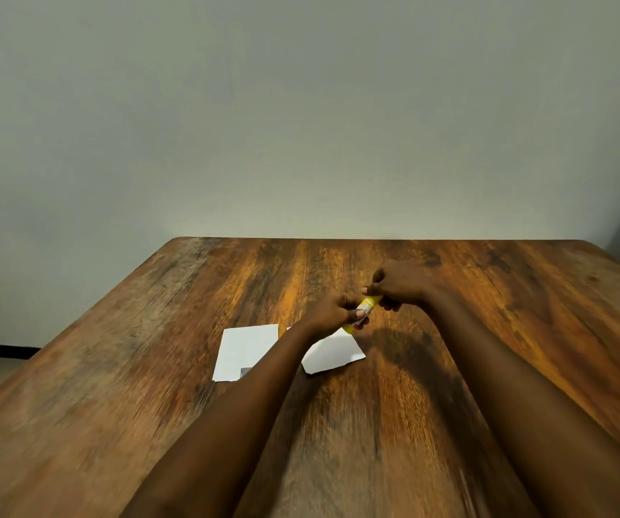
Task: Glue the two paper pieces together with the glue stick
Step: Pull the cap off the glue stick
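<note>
Two paper pieces, zero glue on either as far as I can see, so I'd call this the very start of the job. The left paper piece (247,349) and the right paper piece (334,354) both lie flat on the desk (525,315), side by side and apart, with the left forearm crossing over the gap between them, so nothing is joined yet. The yellow glue stick (366,305) is up off the desk, held at a slant just past the far corner of the right paper piece, and both hands are on it. The left grip (332,312) has its fingers curled round the lower end, and the right grip (402,284) is wrapped round the upper end. My guess is that's the uncapping bit, or winding the glue up, one hand holding the body while the other pulls or twists. Can't tell if the cap is on or off though, since the fingers cover both ends and the shot is a bit smeary. So what's done: stick in hand, papers laid out. Left to do, as I read it: get the stick open, rub glue on one piece, lay the other over it, line up the edges and press down. Basically all the real gluing is ahead. Neither hand is touching paper right now.
</note>
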`<control>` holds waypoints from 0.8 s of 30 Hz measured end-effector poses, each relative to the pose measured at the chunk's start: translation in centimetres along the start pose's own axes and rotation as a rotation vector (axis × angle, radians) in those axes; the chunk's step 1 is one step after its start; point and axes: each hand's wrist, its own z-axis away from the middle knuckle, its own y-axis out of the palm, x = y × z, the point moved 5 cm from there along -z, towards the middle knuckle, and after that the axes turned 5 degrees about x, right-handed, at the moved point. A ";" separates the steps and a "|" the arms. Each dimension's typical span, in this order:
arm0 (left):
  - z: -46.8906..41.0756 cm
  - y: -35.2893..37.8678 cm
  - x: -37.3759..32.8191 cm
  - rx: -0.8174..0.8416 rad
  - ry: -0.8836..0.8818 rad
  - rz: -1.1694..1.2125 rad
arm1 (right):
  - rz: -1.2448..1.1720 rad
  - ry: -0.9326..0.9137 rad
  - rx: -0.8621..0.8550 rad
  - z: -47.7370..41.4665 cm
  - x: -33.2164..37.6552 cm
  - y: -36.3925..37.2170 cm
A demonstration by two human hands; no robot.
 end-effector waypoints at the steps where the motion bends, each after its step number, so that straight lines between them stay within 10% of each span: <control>1: 0.0 0.0 0.0 0.002 -0.001 -0.008 | -0.010 -0.016 0.004 0.1 0.1 0.0; 24: 1.0 0.8 0.3 0.307 -0.092 0.343 | -0.155 -0.284 0.045 2.2 -0.1 -0.3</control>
